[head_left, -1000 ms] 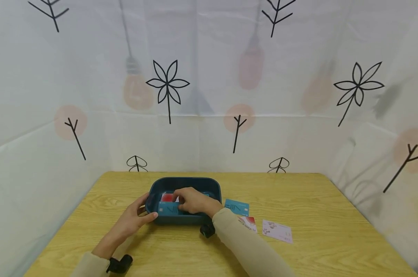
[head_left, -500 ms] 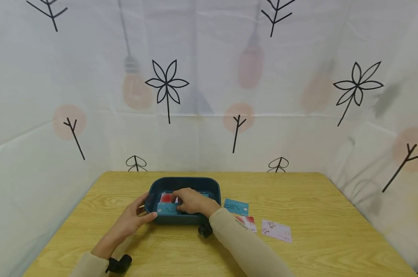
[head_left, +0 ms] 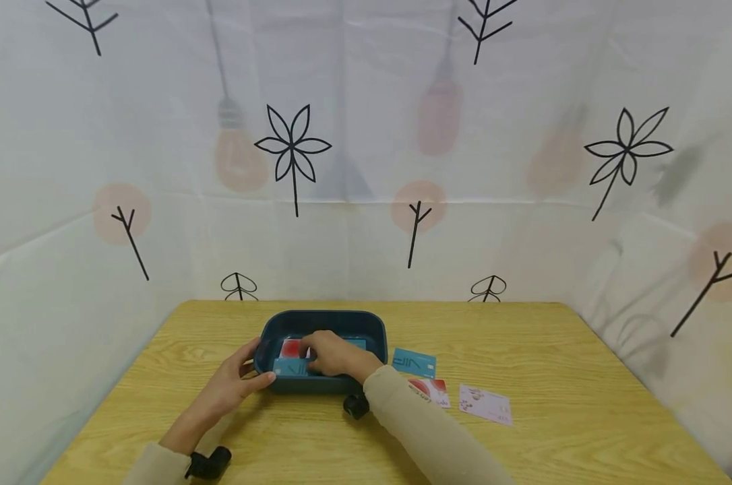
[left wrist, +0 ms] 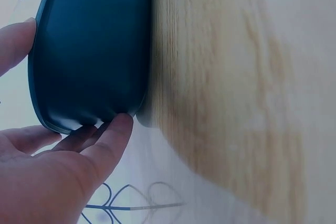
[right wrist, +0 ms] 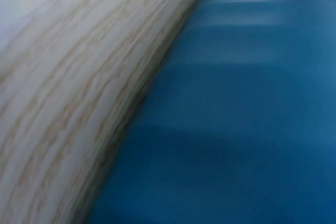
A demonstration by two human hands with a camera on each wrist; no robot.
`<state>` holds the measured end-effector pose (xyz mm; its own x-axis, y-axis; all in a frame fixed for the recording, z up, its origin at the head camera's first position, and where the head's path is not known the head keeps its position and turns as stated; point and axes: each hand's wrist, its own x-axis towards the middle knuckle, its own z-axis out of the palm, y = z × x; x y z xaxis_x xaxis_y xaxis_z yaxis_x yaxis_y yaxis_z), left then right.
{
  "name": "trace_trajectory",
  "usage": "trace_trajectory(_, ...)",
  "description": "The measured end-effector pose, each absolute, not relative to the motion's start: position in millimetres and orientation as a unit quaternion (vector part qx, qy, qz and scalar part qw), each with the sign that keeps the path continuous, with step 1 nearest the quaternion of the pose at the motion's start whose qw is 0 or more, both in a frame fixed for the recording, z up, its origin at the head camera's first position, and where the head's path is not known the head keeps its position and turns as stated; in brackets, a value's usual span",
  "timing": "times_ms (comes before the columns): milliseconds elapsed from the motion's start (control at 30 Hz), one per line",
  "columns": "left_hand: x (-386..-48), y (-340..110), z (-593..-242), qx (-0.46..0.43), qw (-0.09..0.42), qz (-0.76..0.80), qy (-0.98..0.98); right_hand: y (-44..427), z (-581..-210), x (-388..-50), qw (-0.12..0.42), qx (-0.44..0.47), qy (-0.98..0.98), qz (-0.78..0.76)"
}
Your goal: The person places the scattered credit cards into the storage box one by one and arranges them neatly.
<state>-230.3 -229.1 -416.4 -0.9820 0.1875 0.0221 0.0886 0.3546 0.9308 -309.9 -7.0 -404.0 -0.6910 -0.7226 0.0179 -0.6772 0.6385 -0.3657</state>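
A dark blue tray (head_left: 323,385) sits on the table, its outer wall (left wrist: 94,51) filling much of the left wrist view. My left hand (head_left: 226,384) grips the tray's left end, thumb at the near rim and fingers (left wrist: 113,140) around the end. Inside the tray my right hand (head_left: 336,353) pinches the right end of a blue card (head_left: 288,367) by the near wall. Behind that card lies a red and white card (head_left: 290,347); another blue card (head_left: 358,343) shows partly behind the right hand. In the right wrist view only the tray's side (right wrist: 226,108) and the table appear.
Right of the tray, a blue card (head_left: 414,362), a red and white card (head_left: 435,391) partly behind the right sleeve, and a pale pink card (head_left: 486,404) lie on the wooden table (head_left: 554,350). A patterned white cloth (head_left: 366,249) hangs behind.
The blue card in my right hand has moved slightly down and left inside the tray, and the right hand and sleeve have shifted a little left. My left hand keeps its hold.
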Motion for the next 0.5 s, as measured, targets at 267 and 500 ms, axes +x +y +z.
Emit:
trace_trajectory(267,-229.5,-228.9,-415.1,0.082,0.041,0.558,0.825,-7.8,-408.6,-314.2,0.063,-0.384,0.903,-0.183)
trace_trajectory(500,-229.3,-229.3,-416.8,0.083,0.045,0.558,0.824,-7.8,-409.7,-315.2,0.069,-0.388,0.899,-0.191)
